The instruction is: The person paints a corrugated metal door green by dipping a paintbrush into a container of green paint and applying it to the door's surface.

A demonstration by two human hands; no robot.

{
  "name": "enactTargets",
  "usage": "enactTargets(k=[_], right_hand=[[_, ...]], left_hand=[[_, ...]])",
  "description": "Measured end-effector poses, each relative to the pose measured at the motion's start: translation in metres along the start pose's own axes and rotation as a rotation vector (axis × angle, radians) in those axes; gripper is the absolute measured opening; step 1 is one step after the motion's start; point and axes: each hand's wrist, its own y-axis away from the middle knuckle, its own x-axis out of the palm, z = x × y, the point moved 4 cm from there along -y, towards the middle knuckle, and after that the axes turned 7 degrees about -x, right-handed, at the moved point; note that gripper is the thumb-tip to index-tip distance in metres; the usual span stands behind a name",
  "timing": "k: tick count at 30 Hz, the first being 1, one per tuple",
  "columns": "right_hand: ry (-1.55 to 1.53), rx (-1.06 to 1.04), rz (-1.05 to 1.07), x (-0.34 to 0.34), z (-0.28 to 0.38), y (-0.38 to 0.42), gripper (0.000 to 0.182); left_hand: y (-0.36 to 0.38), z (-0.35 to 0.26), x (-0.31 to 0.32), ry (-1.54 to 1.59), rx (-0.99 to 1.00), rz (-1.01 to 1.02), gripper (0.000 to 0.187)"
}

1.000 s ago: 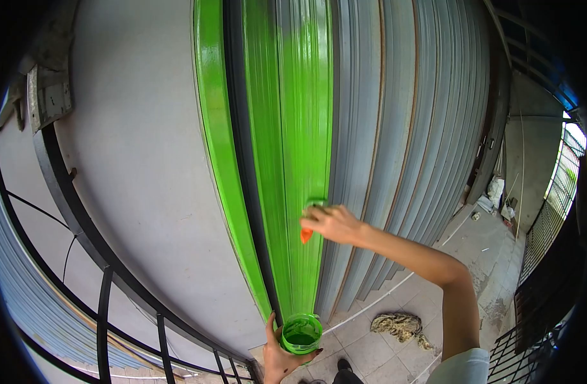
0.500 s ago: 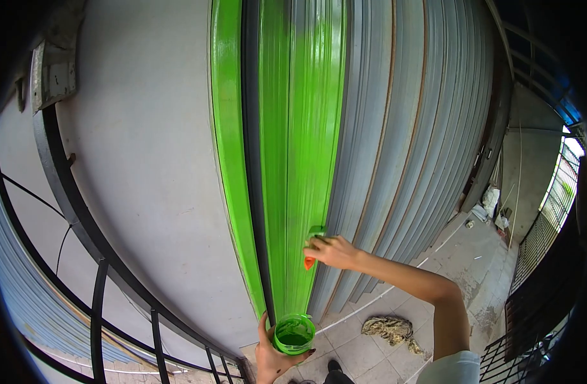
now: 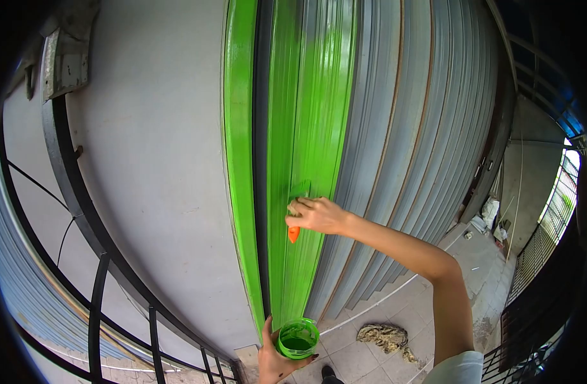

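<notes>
My right hand (image 3: pixel 318 216) is closed around a paintbrush (image 3: pixel 294 235) with an orange handle. Its green-covered bristles point up and press against the corrugated metal door (image 3: pixel 313 141), on a strip coated in wet-looking green paint. Grey metal shows through in streaks near the top of that strip. Low in the view, my left hand (image 3: pixel 275 361) grips a round tub of green paint (image 3: pixel 297 339) from the side and below. The tub's mouth faces up, with green paint inside and smeared on its wall.
Unpainted grey door folds (image 3: pixel 409 141) extend to the right. A pale wall (image 3: pixel 152 160) and black metal railing (image 3: pixel 92 224) are on the left. A crumpled stained cloth (image 3: pixel 384 336) lies on the tiled floor (image 3: pixel 364 368) by my foot (image 3: pixel 328 371).
My right hand has moved up and to the left with the paintbrush along the green strip. My left hand still holds the tub. The view has shifted slightly.
</notes>
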Motion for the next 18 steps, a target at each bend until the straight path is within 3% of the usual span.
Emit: enactTargets(k=[4,8,12,15,18], right_hand=[[-0.182,-0.047,0.338,-0.023,-0.037,-0.022,0.014],[-0.062,-0.024,0.212,-0.067,-0.108,-0.058,0.016],[0.262,-0.169,-0.073,-0.079,-0.099,-0.048,0.012],[0.199,-0.136,0.032,-0.088,-0.116,-0.046,0.011],[0.120,-0.159,0.326,-0.084,-0.112,-0.050,0.012]], left_hand=[[0.004,0.001,-0.002,-0.019,-0.046,-0.008,0.131],[0.004,-0.001,-0.002,-0.020,-0.039,-0.013,0.131],[0.003,-0.005,-0.002,-0.006,-0.026,-0.015,0.131],[0.004,0.003,0.002,-0.042,-0.030,-0.010,0.131],[0.002,0.008,0.005,-0.082,-0.052,-0.001,0.131]])
